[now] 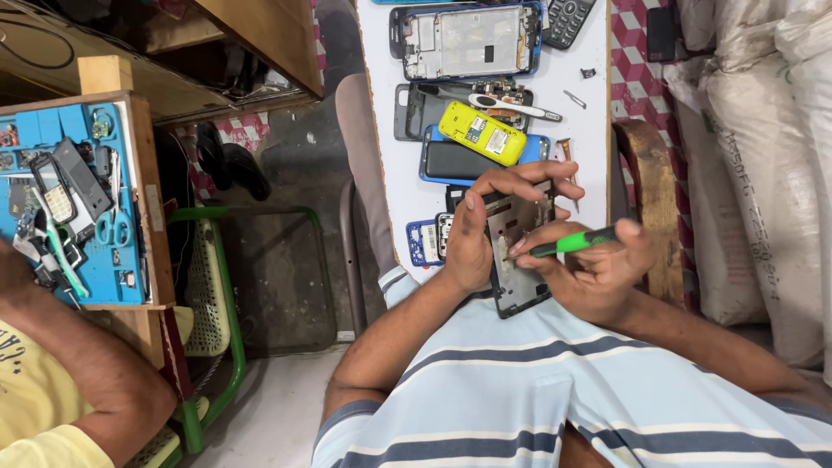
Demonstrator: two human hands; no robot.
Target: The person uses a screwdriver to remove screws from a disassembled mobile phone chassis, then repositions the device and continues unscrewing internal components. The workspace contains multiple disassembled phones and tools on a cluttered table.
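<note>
**Working a screwdriver into an opened phone frame**

Holding a dark phone frame (518, 251) tilted over the lap, the left hand (485, 227) is curled around its upper and left edges, fingers spread across the top and thumb laid along the side. The right hand (602, 264) is closed in a pinch on a green-handled screwdriver (568, 243), whose tip touches the inner face of the frame near its left-middle. The step in hand looks like loosening or seating a small screw inside the frame. The next move probably calls for a steady left grip and the tip kept square in the screw head so it does not slip across the board.

Just beyond the hands, on the white table (386, 104), lie more phone parts: a yellow phone body (482, 133) resting across a blue-edged phone (468, 160), a small blue keypad phone (425, 243) beside the left wrist, and a bare metal chassis (468, 41) farther up. A white-handled tool (511, 104) lies above the yellow body.

Well apart to the left, another person's arm (95, 364) rests by a blue work mat (78, 208) crowded with small tools and parts. White sacks (763, 173) stand to the right.
</note>
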